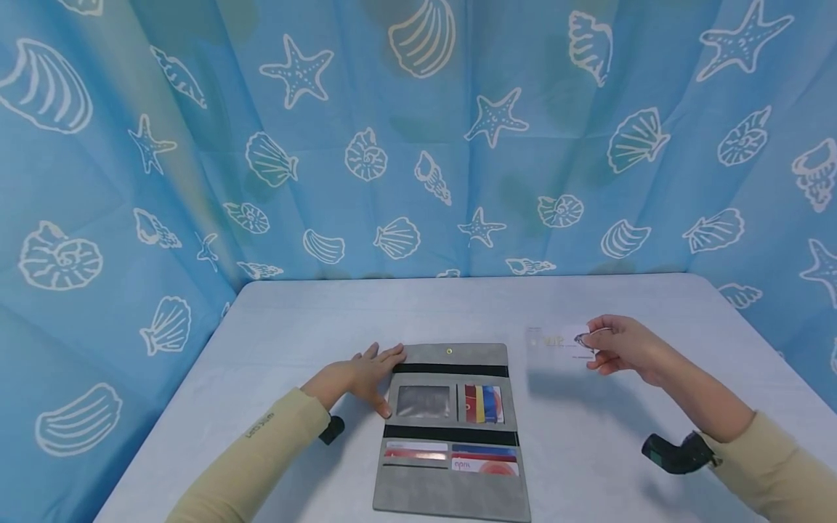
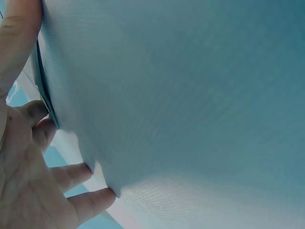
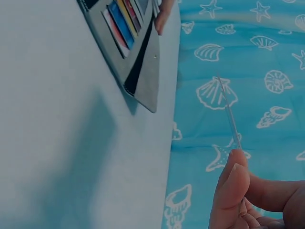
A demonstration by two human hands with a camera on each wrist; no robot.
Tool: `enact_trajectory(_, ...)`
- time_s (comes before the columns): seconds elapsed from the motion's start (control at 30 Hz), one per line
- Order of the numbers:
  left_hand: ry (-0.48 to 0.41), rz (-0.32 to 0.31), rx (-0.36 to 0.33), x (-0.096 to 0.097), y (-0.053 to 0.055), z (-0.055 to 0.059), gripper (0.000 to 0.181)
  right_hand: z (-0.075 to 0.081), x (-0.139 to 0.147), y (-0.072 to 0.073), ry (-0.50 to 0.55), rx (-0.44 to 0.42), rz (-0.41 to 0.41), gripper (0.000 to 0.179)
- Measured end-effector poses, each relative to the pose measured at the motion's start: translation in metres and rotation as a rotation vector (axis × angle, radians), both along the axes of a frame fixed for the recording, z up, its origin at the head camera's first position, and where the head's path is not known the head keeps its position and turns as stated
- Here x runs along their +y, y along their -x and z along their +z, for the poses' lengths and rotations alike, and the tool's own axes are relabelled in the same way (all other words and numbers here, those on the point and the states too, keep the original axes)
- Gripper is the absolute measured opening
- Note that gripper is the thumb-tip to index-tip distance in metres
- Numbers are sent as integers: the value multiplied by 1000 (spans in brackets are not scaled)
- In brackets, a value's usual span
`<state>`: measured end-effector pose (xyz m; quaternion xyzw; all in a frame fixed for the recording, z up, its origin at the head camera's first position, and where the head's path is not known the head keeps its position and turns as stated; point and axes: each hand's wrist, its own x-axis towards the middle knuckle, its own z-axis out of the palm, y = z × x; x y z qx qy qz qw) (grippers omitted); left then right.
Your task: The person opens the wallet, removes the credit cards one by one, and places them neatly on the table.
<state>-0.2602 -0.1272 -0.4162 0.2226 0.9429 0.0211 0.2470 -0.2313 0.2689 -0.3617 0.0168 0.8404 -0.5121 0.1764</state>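
Observation:
An opened grey wallet (image 1: 451,494) lies flat on the white table, with several cards (image 1: 484,404) in its slots and a clear window (image 1: 423,402) at its upper left. My left hand (image 1: 368,374) rests at the wallet's left edge, fingers spread; in the left wrist view the fingertips (image 2: 95,202) of this hand touch the table. To the right of the wallet, my right hand (image 1: 624,347) pinches a see-through card (image 1: 552,343) marked "VIP" by its right end, above the table. In the right wrist view that card (image 3: 230,117) shows edge-on between thumb and fingers.
A white cloth-covered table (image 1: 314,312) spreads under everything. Behind and beside it hangs a blue curtain (image 1: 366,196) with white shells and starfish. A small black device (image 1: 678,453) sits at the right wrist, another (image 1: 332,430) at the left.

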Motion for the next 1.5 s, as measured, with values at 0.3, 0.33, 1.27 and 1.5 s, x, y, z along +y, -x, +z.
enact_trajectory(0.3, 16, 2, 7, -1, 1, -2, 106, 16, -3, 14, -26, 18, -7, 45)
enact_trajectory(0.33, 19, 2, 8, -1, 2, -2, 106, 17, -3, 16, -28, 20, -15, 45)
enact_trajectory(1.27, 23, -7, 16, -1, 4, -3, 106, -2, -20, 63, -2, 235, -336, 48)
enact_trajectory(1.5, 22, 3, 24, -2, 4, -6, 106, -23, -25, 78, 58, 272, -431, 46)
